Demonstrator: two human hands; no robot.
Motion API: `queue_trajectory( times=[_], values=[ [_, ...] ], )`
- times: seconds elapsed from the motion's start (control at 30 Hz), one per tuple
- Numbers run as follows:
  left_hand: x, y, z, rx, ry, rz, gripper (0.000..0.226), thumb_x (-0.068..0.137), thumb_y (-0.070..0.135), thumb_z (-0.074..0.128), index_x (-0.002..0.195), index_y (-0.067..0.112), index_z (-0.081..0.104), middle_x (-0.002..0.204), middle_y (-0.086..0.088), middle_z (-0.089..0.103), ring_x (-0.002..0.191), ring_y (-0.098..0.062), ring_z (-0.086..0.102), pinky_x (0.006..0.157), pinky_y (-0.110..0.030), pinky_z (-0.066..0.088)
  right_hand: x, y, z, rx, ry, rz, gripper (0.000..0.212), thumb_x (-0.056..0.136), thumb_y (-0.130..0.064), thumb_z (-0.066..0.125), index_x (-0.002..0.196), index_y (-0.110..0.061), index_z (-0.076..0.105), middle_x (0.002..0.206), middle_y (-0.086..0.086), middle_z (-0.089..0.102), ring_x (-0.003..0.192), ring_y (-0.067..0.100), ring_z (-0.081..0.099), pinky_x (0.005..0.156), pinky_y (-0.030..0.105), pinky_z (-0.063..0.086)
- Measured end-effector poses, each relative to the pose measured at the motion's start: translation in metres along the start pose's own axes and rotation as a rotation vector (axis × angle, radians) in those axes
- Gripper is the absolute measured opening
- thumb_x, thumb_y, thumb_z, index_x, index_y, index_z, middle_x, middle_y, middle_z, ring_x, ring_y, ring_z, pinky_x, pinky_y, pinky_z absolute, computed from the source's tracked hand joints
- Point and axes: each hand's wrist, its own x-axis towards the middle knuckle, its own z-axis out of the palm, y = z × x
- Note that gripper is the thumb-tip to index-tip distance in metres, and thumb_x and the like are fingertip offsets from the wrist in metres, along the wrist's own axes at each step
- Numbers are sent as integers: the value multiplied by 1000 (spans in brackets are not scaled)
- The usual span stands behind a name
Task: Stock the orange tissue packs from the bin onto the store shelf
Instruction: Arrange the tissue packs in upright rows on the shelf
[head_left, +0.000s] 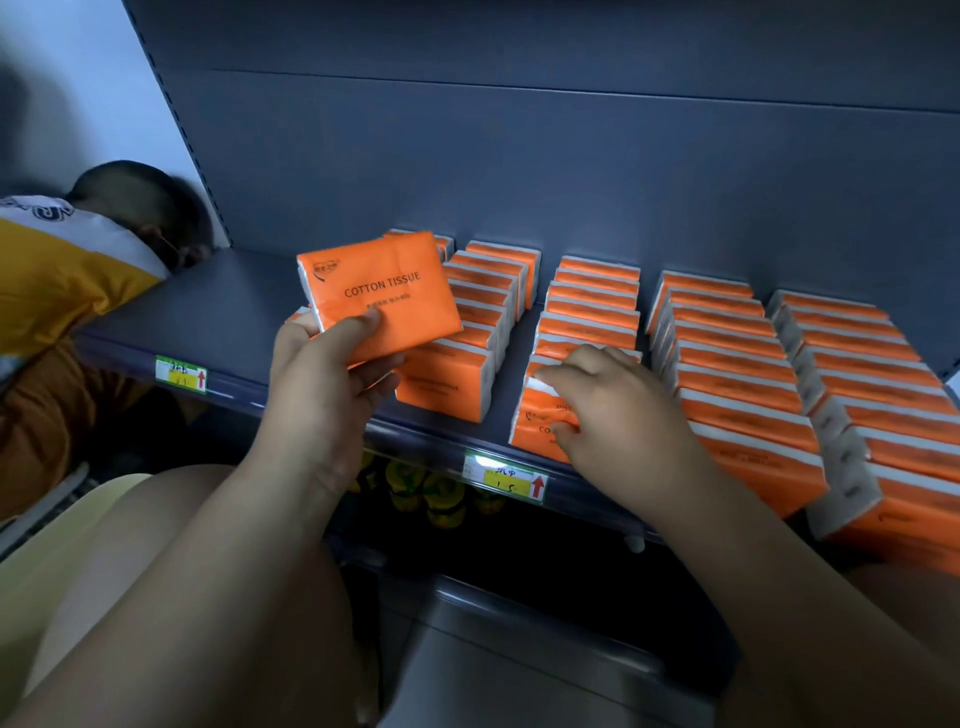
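Observation:
My left hand (332, 364) holds an orange tissue pack (382, 291) labelled COTTON TISSUE, lifted flat-face-up above the left end of the rows. My right hand (608, 405) grips the front pack (535, 415) of the second row, fingers over its top edge and thumb on its face, at the shelf's front edge. Several rows of orange packs (727, 364) stand upright on the dark blue shelf (218, 306), running from the back panel to the front. The bin is not in view.
Another person in a yellow and white shirt (67, 270) leans at the shelf's left end. Price tags (182, 375) (506, 475) sit on the shelf's front rail. Yellow-green items (441, 493) stand on the lower shelf. My knee (130, 561) is below left.

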Motion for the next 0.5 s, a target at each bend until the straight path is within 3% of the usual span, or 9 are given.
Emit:
queue_trajectory(
  times=[0.17, 0.27, 0.4, 0.5],
  values=[
    [1, 3, -3, 50, -44, -38, 32, 94, 19, 68, 125, 18, 60, 104, -6, 76, 91, -30, 74, 87, -41, 59, 5, -3, 4, -43, 3, 18, 48, 83, -20, 78, 129, -23, 65, 121, 1, 65, 118, 27, 56, 99, 45, 50],
    [1, 4, -6, 87, -69, -59, 40, 93, 17, 67, 133, 13, 59, 112, -11, 77, 94, -31, 75, 90, -43, 58, 6, -5, 6, -70, 35, 43, 44, 78, -22, 82, 120, -23, 68, 117, 0, 66, 113, 26, 56, 95, 44, 48],
    [3, 8, -11, 146, -168, -92, 57, 78, 21, 71, 134, 15, 60, 115, -11, 76, 90, -30, 75, 81, -38, 58, 3, -5, 8, -108, 82, 31, 40, 73, -29, 84, 111, -22, 74, 116, -2, 63, 111, 26, 55, 91, 44, 48],
    [8, 10, -17, 164, -204, -95, 53, 75, 21, 69, 128, 20, 63, 109, -9, 76, 86, -29, 75, 77, -36, 56, 3, -1, 5, -104, 45, 32, 46, 70, -21, 86, 113, -23, 72, 118, -3, 61, 113, 26, 53, 93, 45, 47]
  ],
)
